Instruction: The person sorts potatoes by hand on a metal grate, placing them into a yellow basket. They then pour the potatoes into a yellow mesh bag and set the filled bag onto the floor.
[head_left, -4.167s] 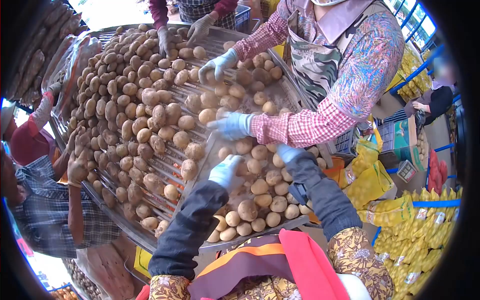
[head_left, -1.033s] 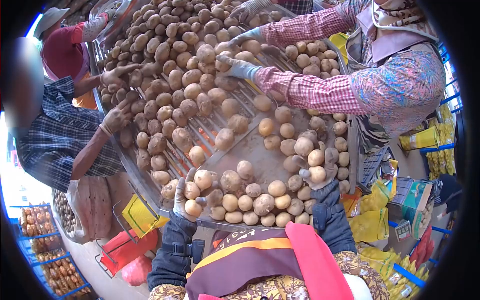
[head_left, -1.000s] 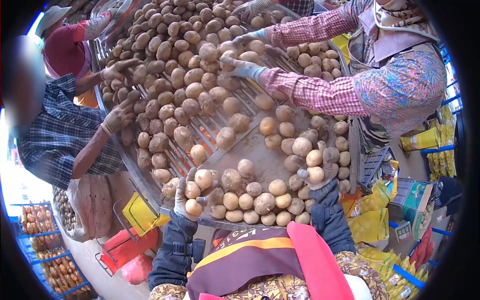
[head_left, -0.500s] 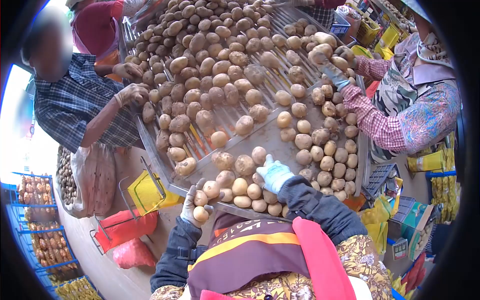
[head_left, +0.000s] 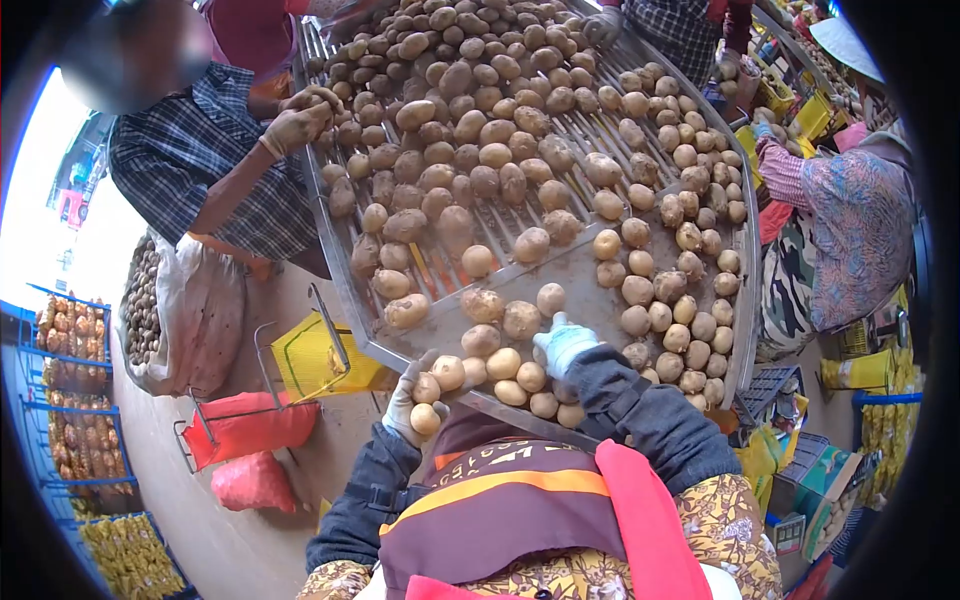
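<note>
My left hand [head_left: 402, 404], in a pale glove, is curled around potatoes [head_left: 425, 420] at the table's near left corner. Another potato [head_left: 448, 373] lies right beside them. My right hand [head_left: 567, 346], in a light blue glove, rests low over the near edge with its fingers apart, next to a cluster of potatoes [head_left: 503, 363]. No potato shows in its grasp, though its underside is hidden. Just beyond it lie a dusty potato [head_left: 521, 320] and a smaller pale one [head_left: 551, 298]. Both hands are at the metal sorting table [head_left: 455, 300].
Many potatoes cover the slatted far part [head_left: 470, 130], and rows line the right side. A person in a checked shirt [head_left: 215, 160] works at the left; another person [head_left: 850, 230] stands at the right. A yellow bag on a frame [head_left: 315, 360] and a full sack [head_left: 195, 310] stand left.
The view has shifted, so the table appears farther right. The person at the right has turned from the table, hands now over the yellow bags. The left person's hands have come together.
</note>
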